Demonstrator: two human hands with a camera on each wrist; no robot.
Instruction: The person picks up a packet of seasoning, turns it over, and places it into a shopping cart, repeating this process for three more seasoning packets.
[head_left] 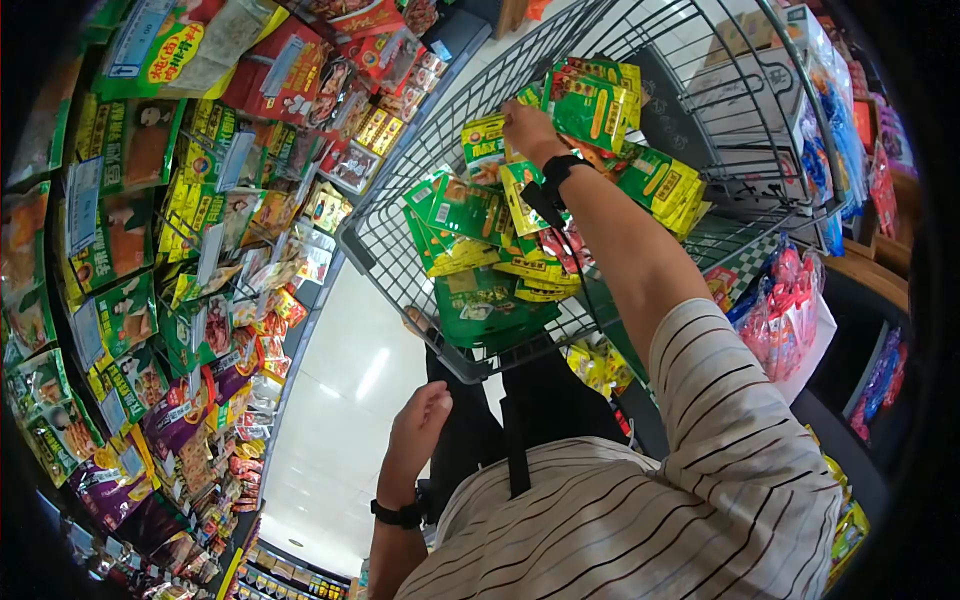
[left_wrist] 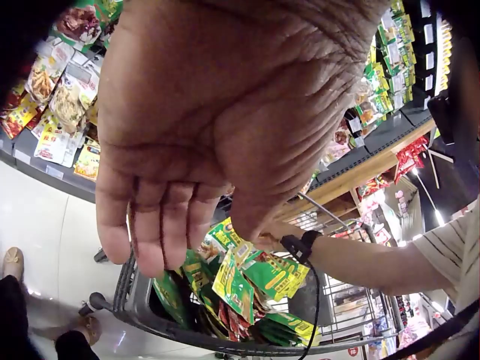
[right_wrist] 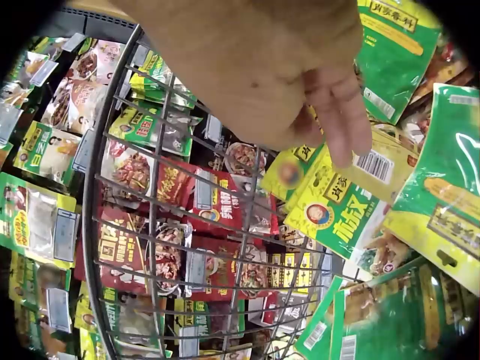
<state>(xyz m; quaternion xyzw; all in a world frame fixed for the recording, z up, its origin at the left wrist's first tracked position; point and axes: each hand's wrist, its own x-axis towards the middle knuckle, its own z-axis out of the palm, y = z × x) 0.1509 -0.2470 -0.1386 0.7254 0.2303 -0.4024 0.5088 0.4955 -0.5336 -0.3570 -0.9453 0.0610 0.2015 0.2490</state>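
In the head view a shopping cart (head_left: 372,262) holds many flat green-and-yellow food packets (head_left: 470,212) in a loose pile. My right hand (head_left: 530,132) reaches into the cart and pinches a yellow-and-green packet (head_left: 484,138) near the cart's left side. From the right wrist view, curled fingers lie over the top of this packet (right_wrist: 349,202), beside its barcode; the thumb is hidden. My left hand (head_left: 415,435) hangs loosely beside the body, outside the cart, holding nothing. The left wrist view shows its palm (left_wrist: 217,112) and loosely extended fingers.
Shelves of hanging food packets (head_left: 130,230) with price tags line the left side. Stacked white boxes (head_left: 745,90) stand beyond the cart's right side, and pink bagged goods (head_left: 785,320) hang below them. A pale tiled floor (head_left: 335,400) runs between shelf and cart.
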